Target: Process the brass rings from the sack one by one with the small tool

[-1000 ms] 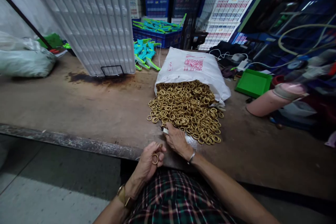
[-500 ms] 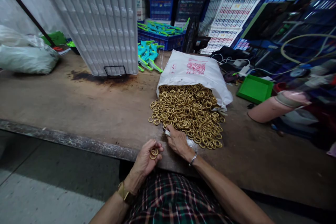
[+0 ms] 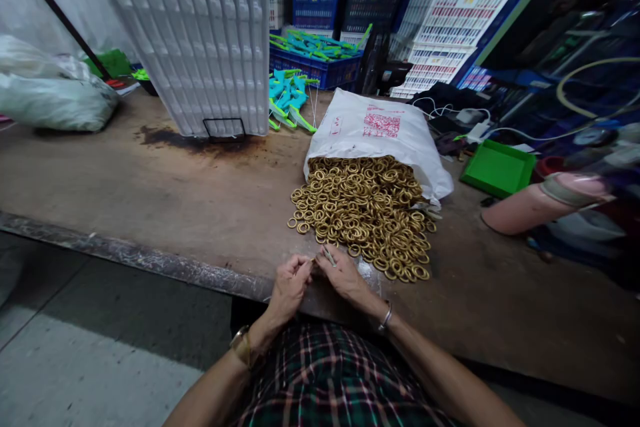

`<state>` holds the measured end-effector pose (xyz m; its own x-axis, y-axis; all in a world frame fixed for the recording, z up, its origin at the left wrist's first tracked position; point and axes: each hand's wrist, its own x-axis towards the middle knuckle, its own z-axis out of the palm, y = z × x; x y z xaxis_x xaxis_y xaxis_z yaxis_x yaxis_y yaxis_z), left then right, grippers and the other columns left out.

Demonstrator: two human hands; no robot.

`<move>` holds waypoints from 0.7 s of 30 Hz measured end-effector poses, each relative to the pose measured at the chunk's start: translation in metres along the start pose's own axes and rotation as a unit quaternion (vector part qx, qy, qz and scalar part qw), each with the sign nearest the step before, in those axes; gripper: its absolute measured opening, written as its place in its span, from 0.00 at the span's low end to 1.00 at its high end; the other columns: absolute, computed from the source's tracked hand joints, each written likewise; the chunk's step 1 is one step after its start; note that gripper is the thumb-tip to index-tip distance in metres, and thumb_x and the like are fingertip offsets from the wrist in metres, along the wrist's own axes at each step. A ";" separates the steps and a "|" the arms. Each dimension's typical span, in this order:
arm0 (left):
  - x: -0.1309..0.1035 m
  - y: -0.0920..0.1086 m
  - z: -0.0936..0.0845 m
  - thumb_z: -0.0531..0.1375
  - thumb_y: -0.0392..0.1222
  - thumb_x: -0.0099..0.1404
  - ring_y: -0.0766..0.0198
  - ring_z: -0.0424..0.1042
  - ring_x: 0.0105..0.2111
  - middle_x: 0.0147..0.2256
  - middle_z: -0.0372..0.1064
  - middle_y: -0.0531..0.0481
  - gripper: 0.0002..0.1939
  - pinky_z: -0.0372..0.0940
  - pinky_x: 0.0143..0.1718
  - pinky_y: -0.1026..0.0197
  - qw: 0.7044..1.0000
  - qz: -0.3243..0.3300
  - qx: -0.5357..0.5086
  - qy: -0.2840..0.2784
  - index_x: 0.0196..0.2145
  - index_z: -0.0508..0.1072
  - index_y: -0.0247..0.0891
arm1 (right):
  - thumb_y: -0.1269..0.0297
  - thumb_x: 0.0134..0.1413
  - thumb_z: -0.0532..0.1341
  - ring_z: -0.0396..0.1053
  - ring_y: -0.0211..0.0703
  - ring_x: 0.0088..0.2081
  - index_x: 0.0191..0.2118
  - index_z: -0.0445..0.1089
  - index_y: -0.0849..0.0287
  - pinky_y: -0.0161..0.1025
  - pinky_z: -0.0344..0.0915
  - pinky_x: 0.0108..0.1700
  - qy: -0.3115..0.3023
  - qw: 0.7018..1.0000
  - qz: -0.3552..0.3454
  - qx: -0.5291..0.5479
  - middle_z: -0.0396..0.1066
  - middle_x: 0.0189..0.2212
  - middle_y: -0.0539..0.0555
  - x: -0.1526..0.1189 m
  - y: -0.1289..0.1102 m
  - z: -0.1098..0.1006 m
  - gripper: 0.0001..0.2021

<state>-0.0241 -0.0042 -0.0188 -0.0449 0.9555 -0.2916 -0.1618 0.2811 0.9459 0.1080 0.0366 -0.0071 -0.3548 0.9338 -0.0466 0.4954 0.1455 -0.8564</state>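
Observation:
My left hand (image 3: 291, 282) is closed near the table's front edge, its thumb and fingertips pinching a gold ring (image 3: 313, 261) seen nearly edge-on. Touching or almost touching it, my right hand (image 3: 345, 273) is closed around a thin, pale tool (image 3: 329, 255) that looks like a small blade; most of it is hidden in the fingers. Just beyond both hands spreads a heap of gold rings (image 3: 360, 213), spilling from the mouth of a white sack (image 3: 350, 120) with red print. Whether more rings lie inside my left palm is hidden.
A tall ribbed translucent panel stack (image 3: 200, 47) stands on the table (image 3: 150, 200) at left. Behind are turquoise-and-green plastic parts (image 3: 289, 97) and stacked crates (image 3: 445, 20). A green tray (image 3: 499, 168) and a pink bottle (image 3: 525, 205) are at right.
My hands have come together, the left moving up and its palm turning away, so the rings seen in it are mostly hidden. The right hand has drawn back slightly from the heap.

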 end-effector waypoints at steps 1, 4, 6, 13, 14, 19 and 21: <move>-0.001 0.000 0.000 0.58 0.52 0.56 0.75 0.51 0.15 0.18 0.57 0.58 0.15 0.46 0.16 0.70 1.000 0.021 0.019 0.002 0.28 0.68 0.35 | 0.58 0.55 0.48 0.57 0.34 0.24 0.25 0.59 0.58 0.31 0.54 0.27 -0.015 0.999 0.021 0.020 0.58 0.20 0.46 0.001 0.000 0.000 0.12; -0.002 0.001 0.000 0.58 0.51 0.56 0.75 0.52 0.16 0.18 0.58 0.57 0.15 0.47 0.17 0.69 0.999 0.041 0.033 -0.002 0.27 0.68 0.35 | 0.57 0.55 0.47 0.53 0.32 0.20 0.22 0.58 0.59 0.31 0.51 0.24 -0.053 0.994 0.076 0.061 0.56 0.16 0.45 0.004 0.002 0.001 0.16; -0.003 0.002 0.000 0.58 0.53 0.56 0.75 0.51 0.14 0.17 0.57 0.58 0.16 0.46 0.16 0.69 1.000 0.012 0.011 -0.020 0.27 0.67 0.35 | 0.58 0.54 0.48 0.52 0.32 0.20 0.21 0.58 0.59 0.30 0.50 0.23 -0.044 0.993 0.082 0.067 0.56 0.16 0.44 0.004 0.003 0.003 0.15; -0.005 0.008 0.000 0.58 0.54 0.54 0.77 0.49 0.12 0.17 0.57 0.60 0.17 0.42 0.13 0.71 0.988 -0.077 -0.105 -0.089 0.27 0.63 0.37 | 0.59 0.52 0.50 0.51 0.32 0.22 0.21 0.57 0.59 0.30 0.49 0.24 -0.020 0.997 0.044 0.054 0.54 0.18 0.44 0.004 -0.002 0.003 0.13; -0.005 0.008 0.000 0.59 0.54 0.54 0.77 0.50 0.12 0.18 0.58 0.59 0.17 0.42 0.13 0.71 0.986 -0.080 -0.115 -0.090 0.28 0.62 0.37 | 0.59 0.52 0.50 0.52 0.32 0.22 0.21 0.57 0.59 0.30 0.49 0.24 -0.022 0.997 0.046 0.060 0.55 0.18 0.44 0.003 -0.004 0.002 0.13; -0.005 0.006 -0.001 0.60 0.53 0.53 0.78 0.50 0.13 0.19 0.59 0.59 0.17 0.41 0.13 0.72 0.979 -0.085 -0.158 -0.097 0.28 0.62 0.36 | 0.61 0.51 0.50 0.54 0.32 0.21 0.21 0.58 0.59 0.30 0.52 0.25 -0.029 0.995 0.041 0.089 0.57 0.17 0.45 0.004 -0.010 0.000 0.11; -0.006 0.006 -0.001 0.60 0.53 0.54 0.78 0.49 0.13 0.18 0.58 0.59 0.17 0.40 0.13 0.72 0.976 -0.086 -0.174 -0.102 0.29 0.63 0.36 | 0.62 0.51 0.49 0.54 0.32 0.21 0.20 0.58 0.59 0.30 0.52 0.25 -0.036 0.994 0.037 0.092 0.57 0.17 0.45 0.005 -0.010 0.000 0.12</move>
<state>-0.0260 -0.0085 -0.0116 0.2038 0.9048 -0.3738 -0.4767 0.4253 0.7694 0.1016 0.0398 0.0013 -0.3812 0.9133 -0.1437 0.3711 0.0088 -0.9285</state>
